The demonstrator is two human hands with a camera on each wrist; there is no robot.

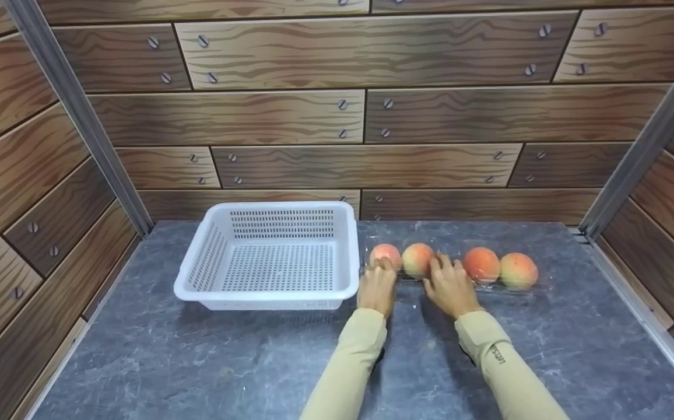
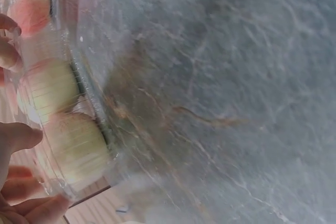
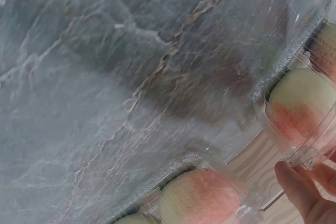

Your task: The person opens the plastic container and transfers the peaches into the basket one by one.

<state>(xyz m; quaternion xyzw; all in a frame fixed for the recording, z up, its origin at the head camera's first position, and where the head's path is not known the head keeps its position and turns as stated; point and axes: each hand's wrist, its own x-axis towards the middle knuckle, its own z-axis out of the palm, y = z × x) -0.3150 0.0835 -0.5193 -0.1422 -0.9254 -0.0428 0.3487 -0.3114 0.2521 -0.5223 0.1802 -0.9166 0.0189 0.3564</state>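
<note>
Two clear plastic fruit boxes stand side by side, each with two peaches inside. My left hand [image 1: 378, 286] holds the left end of the left box [image 2: 67, 43], its thumb on the near side and other fingers curled at the end, beside one peach [image 1: 385, 253]. At the opposite end, my right hand [image 1: 450, 286] pinches the corner of the same box, close to the other peach [image 1: 417, 259]. The right box [image 3: 194, 159], holding a redder peach [image 1: 481, 263] and a yellower peach [image 1: 519, 271], lies just right of my right hand.
A white perforated plastic basket [image 1: 267, 296] stands left of my left hand, with nothing in it. The grey marbled tabletop [image 1: 209, 361] meets wood-patterned walls [image 1: 290, 116] at the back and sides, with metal posts [image 1: 89, 125] at the corners.
</note>
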